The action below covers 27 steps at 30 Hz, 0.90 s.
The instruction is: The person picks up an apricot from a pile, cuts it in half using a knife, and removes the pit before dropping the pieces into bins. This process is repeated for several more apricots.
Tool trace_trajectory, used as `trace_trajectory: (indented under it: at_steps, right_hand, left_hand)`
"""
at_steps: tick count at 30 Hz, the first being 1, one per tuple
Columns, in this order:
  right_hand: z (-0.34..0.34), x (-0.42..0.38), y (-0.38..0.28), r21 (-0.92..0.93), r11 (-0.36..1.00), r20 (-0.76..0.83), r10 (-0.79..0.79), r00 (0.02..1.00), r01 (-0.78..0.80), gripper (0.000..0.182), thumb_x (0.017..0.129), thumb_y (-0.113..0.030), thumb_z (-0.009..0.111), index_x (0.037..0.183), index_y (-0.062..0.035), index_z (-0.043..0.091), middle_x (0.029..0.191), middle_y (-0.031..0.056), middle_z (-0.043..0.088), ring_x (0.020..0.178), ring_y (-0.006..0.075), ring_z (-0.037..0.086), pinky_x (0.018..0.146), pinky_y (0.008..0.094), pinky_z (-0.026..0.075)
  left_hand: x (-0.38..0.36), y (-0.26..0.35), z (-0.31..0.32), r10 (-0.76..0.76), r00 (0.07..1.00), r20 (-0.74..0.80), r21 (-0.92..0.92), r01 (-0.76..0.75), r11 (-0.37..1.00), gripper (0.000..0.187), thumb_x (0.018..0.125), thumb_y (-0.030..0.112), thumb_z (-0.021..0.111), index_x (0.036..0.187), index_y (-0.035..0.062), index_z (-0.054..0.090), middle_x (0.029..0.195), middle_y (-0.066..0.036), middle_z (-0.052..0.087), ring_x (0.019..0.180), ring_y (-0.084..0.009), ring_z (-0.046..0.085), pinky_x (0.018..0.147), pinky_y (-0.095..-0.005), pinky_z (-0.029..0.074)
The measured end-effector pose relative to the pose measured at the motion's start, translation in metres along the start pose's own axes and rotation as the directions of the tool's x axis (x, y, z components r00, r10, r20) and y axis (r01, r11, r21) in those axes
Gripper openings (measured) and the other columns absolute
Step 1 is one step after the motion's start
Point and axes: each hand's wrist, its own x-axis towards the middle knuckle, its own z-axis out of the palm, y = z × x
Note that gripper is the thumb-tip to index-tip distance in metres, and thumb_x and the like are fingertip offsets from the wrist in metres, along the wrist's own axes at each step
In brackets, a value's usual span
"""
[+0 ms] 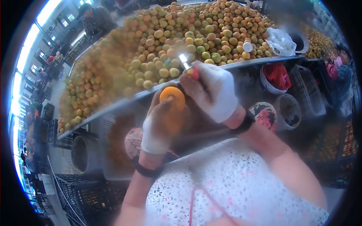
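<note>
My left hand, in a white glove stained brown at the fingers, is wrapped round a smooth orange-yellow fruit that looks like a peach. The thumb presses on its face. Just to the right, my right hand, gloved likewise, grips a short red-and-yellow-handled tool. Its shiny metal end points up and away, and glare hides the exact shape. Tool and fruit are apart. Both hands are at the near edge of a metal-rimmed table heaped with yellow-green and orange fruits.
A white plastic bag lies at the heap's right. Below it are a bucket with a red bag, a clear bucket and a crate. A tub and black crates stand at left. Other people are around.
</note>
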Motion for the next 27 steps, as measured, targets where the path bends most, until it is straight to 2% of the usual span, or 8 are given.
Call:
trace_trajectory:
  at_steps: [2,7,14,17,21,24,26,27]
  right_hand:
    - [-0.010,-0.002,-0.010,0.420,0.854,0.023,0.328,0.944,-0.307,0.020,0.096,-0.019,0.061,0.093,0.0004,0.063,0.076,0.0033,0.063,0.068,0.0070,0.057,0.056,0.0245,0.043]
    - [-0.026,0.003,-0.040,0.761,0.549,0.088,0.440,0.894,-0.345,0.019,0.097,-0.016,0.059,0.104,0.0009,0.063,0.079,0.0037,0.064,0.065,0.0047,0.057,0.052,0.0184,0.042]
    - [-0.020,-0.005,-0.034,0.650,0.596,0.235,0.432,0.871,-0.471,0.014,0.092,-0.014,0.068,0.089,-0.0011,0.063,0.074,0.0024,0.063,0.061,0.0107,0.058,0.055,0.0268,0.046]
    - [-0.015,-0.004,-0.036,0.739,0.480,0.269,0.433,0.860,-0.473,0.018,0.098,-0.016,0.057,0.087,-0.0043,0.063,0.075,-0.0006,0.062,0.060,0.0036,0.052,0.053,0.0189,0.039]
    - [-0.021,0.000,-0.033,0.690,0.375,0.432,0.474,0.768,-0.619,0.020,0.098,-0.018,0.059,0.088,-0.0019,0.065,0.067,0.0022,0.059,0.053,0.0073,0.051,0.048,0.0237,0.038]
    - [-0.017,-0.007,-0.020,0.643,0.546,0.403,0.355,0.844,-0.537,0.025,0.100,-0.022,0.055,0.087,-0.0031,0.064,0.069,0.0033,0.061,0.051,0.0053,0.047,0.046,0.0214,0.034]
    - [-0.013,-0.006,-0.017,0.740,0.279,0.500,0.380,0.778,-0.612,0.027,0.100,-0.024,0.053,0.084,-0.0043,0.062,0.070,0.0044,0.062,0.049,0.0055,0.045,0.044,0.0204,0.033]
    - [-0.013,-0.005,-0.017,0.727,0.227,0.537,0.402,0.742,-0.648,0.029,0.101,-0.024,0.051,0.079,-0.0068,0.058,0.071,0.0051,0.063,0.049,0.0060,0.045,0.042,0.0205,0.032]
  left_hand:
    - [-0.004,0.000,0.005,0.017,1.000,-0.024,-0.010,-0.017,1.000,0.054,0.091,0.028,0.060,0.137,0.0065,0.043,0.098,-0.015,0.064,0.080,-0.0259,0.066,0.068,-0.0372,0.052]
    - [-0.010,0.002,0.004,-0.007,1.000,-0.024,-0.089,0.005,0.996,0.045,0.089,0.025,0.060,0.128,0.0073,0.046,0.101,-0.016,0.063,0.082,-0.0271,0.066,0.070,-0.0384,0.053]
    - [-0.020,0.004,0.020,0.070,0.998,0.008,-0.109,-0.069,0.992,0.057,0.086,0.012,0.058,0.139,0.0076,0.038,0.121,-0.015,0.054,0.098,-0.0255,0.062,0.075,-0.0377,0.055]
    - [-0.021,0.004,0.015,0.076,0.996,0.050,-0.006,-0.076,0.997,0.062,0.085,0.007,0.056,0.142,0.0081,0.035,0.123,-0.014,0.053,0.100,-0.0238,0.060,0.075,-0.0362,0.055]
    - [-0.020,0.005,0.008,0.113,0.993,0.019,0.279,-0.114,0.954,0.059,0.083,0.004,0.056,0.140,0.0070,0.038,0.118,-0.013,0.055,0.097,-0.0225,0.061,0.075,-0.0347,0.055]
    - [-0.017,0.003,0.006,0.088,0.996,0.030,0.280,-0.093,0.956,0.056,0.083,0.002,0.056,0.137,0.0058,0.042,0.114,-0.013,0.058,0.093,-0.0212,0.062,0.074,-0.0332,0.055]
    - [-0.015,0.003,-0.001,0.085,0.996,0.004,0.210,-0.084,0.974,0.054,0.083,0.001,0.056,0.136,0.0053,0.043,0.113,-0.012,0.059,0.090,-0.0204,0.063,0.073,-0.0323,0.055]
    - [-0.010,-0.005,-0.011,0.212,0.975,0.062,0.452,-0.217,0.865,0.052,0.083,0.000,0.056,0.134,0.0055,0.045,0.112,-0.012,0.059,0.088,-0.0197,0.063,0.071,-0.0317,0.055]
